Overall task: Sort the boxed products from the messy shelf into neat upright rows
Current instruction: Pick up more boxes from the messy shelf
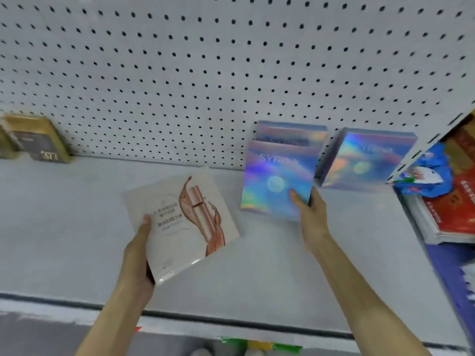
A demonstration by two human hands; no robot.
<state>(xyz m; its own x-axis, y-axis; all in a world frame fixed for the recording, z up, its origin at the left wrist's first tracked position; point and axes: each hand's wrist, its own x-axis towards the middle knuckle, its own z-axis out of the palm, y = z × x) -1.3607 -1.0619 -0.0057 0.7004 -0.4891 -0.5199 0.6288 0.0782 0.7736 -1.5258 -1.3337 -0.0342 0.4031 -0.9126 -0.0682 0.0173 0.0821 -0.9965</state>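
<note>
Boxed products sit in both grips. The left hand (138, 255) holds a cream box (185, 222) by its lower left edge, thumb on the printed face and fingers behind. That box hangs tilted above the shelf (77, 227), well in front of the back wall and not set down. The right hand (308, 214) pinches the lower right corner of a holographic box (275, 176), thumb on the front and fingers round the side. This box is close to upright, but whether its base rests on the shelf cannot be told. Directly behind it a second holographic box (290, 133) stands against the pegboard (180, 60), so the two make the start of a row. Just to their right, with a gap between, a third holographic box (365, 158) leans back on the pegboard, turned a little askew. At the far left, gold-and-black boxes (38, 140) stand at the back, blurred. Past the upright on the right, red boxes (457, 209) and a blue packet (426, 176) lie in the next bay. The sorting looks partly done: the holographic group is nearly formed, though the front box needs seating and the third one squaring up. The cream box has no row yet, and much of the shelf between the groups is bare.
</note>
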